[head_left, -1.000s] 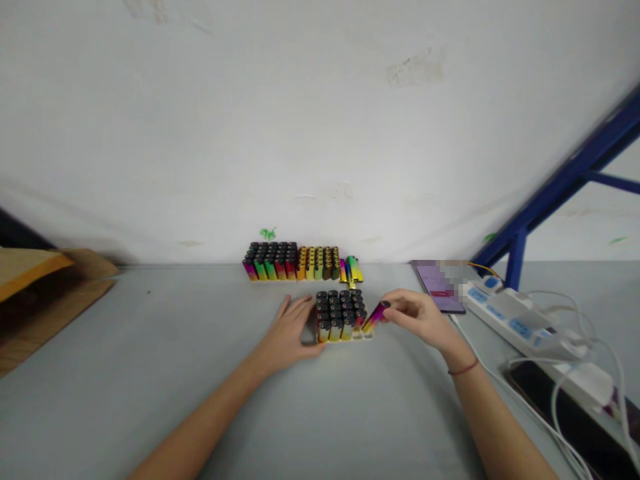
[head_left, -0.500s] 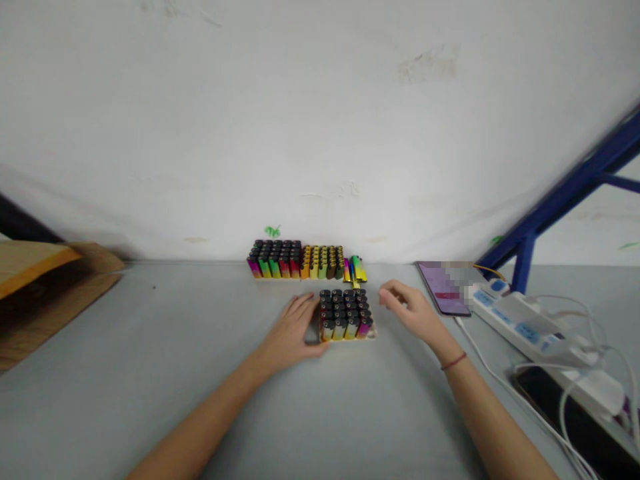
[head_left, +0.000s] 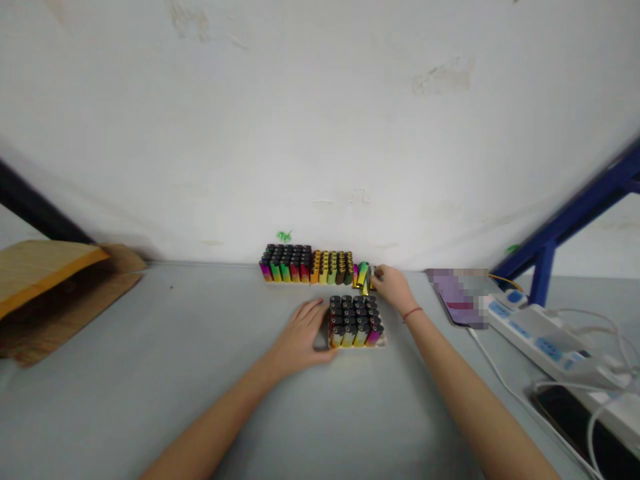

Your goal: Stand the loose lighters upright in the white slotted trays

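Observation:
A white tray stands on the grey table, holding rows of upright lighters with black tops and shiny coloured bodies. My left hand grips the tray's left side, thumb at the front corner and fingers along the edge. Beyond the tray, my right hand reaches to a small pile of loose shiny lighters in yellow, green and purple. Its fingers are pinched at the pile's right edge on what looks like a lighter, mostly hidden by them.
Against the wall stand a block of black-topped lighters and a block of gold-topped ones. To the right lie a phone, a white power strip with cables and a dark phone. An open cardboard box is on the left.
My right hand has moved forward and left, from beside the tray to the loose lighters, and its fingers have closed there. My left hand stays on the tray. The camera view has shifted slightly.

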Available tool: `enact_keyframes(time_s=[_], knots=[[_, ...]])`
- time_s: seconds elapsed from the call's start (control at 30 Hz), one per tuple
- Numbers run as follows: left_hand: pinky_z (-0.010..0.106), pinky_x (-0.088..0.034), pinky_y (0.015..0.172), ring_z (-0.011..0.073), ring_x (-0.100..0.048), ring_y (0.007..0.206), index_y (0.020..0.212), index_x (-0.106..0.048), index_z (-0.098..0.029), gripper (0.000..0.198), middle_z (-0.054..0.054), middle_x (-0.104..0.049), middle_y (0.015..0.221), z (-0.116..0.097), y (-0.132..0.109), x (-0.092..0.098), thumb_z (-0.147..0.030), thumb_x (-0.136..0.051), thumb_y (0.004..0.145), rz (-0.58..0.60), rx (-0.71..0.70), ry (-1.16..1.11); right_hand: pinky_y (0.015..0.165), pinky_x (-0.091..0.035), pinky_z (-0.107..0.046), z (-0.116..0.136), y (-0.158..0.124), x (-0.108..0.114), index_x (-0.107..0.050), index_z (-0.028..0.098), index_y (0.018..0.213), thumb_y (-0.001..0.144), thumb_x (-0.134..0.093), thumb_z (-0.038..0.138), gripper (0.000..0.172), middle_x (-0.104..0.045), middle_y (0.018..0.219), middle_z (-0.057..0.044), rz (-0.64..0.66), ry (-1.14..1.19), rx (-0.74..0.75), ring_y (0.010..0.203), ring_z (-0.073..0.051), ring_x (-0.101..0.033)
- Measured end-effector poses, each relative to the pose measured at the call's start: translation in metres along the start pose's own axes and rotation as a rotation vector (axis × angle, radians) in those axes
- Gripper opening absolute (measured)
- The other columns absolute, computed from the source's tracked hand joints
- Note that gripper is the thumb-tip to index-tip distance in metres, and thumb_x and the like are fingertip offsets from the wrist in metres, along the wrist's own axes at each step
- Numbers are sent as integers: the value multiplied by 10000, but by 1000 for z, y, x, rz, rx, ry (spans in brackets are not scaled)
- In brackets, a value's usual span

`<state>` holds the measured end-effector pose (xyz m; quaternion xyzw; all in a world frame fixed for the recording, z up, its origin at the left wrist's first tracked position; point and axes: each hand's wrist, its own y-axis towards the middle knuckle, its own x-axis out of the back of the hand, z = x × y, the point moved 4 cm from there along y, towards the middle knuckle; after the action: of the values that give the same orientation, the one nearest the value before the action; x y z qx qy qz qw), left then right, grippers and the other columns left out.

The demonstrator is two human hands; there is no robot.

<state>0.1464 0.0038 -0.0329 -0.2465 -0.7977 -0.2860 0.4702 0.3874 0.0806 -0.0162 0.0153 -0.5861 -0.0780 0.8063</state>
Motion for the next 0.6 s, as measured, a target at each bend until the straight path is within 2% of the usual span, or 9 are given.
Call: enact_keyframes(time_s=[0.17,0.27,0.33,0.43,0.5,0.6], knots=[[504,-332,1118,353,-405,1342,1409,-407,-107,798,194,-488,1420,1,0,0,-436,-700,744,4,15,14,737,-424,-290,4,4,1,-671,97,900,823,-545,122,150,-703,1016,-228,115,-94,-55,930,-271,-660],[497,-336,1115,347,-416,1334,1413,-403,-123,792,184,-490,1420,1,0,0,-441,-696,750,4,4,8,713,-422,-302,-1,-2,4,-610,105,921,842,-514,139,129,-694,951,-216,76,-25,-104,867,-261,-649],[501,-339,1111,349,-426,1324,1409,-405,-120,791,186,-497,1412,1,0,0,-441,-697,747,-2,-6,7,656,-418,-293,-8,-11,7,-545,145,928,861,-469,184,109,-669,805,-128,4,186,-162,745,-221,-625],[502,-343,1107,351,-441,1309,1395,-417,-102,786,200,-508,1394,1,0,-1,-431,-703,742,-7,-7,17,518,-381,-250,-17,-28,9,-453,220,879,847,-432,293,82,-504,598,40,-59,755,-202,513,-144,-497],[500,-344,1107,350,-445,1306,1385,-424,-98,771,205,-512,1388,1,0,-1,-424,-702,743,-9,-11,18,433,-325,-228,-19,-41,6,-435,235,823,820,-437,413,177,-386,520,92,-13,1103,-255,399,-110,-367],[512,-345,1104,350,-452,1304,1377,-430,-121,742,195,-520,1382,2,0,0,-425,-688,752,-19,-22,11,369,-259,-228,-19,-57,0,-395,243,654,808,-364,600,390,-279,433,102,80,1350,-377,330,-89,-241]])
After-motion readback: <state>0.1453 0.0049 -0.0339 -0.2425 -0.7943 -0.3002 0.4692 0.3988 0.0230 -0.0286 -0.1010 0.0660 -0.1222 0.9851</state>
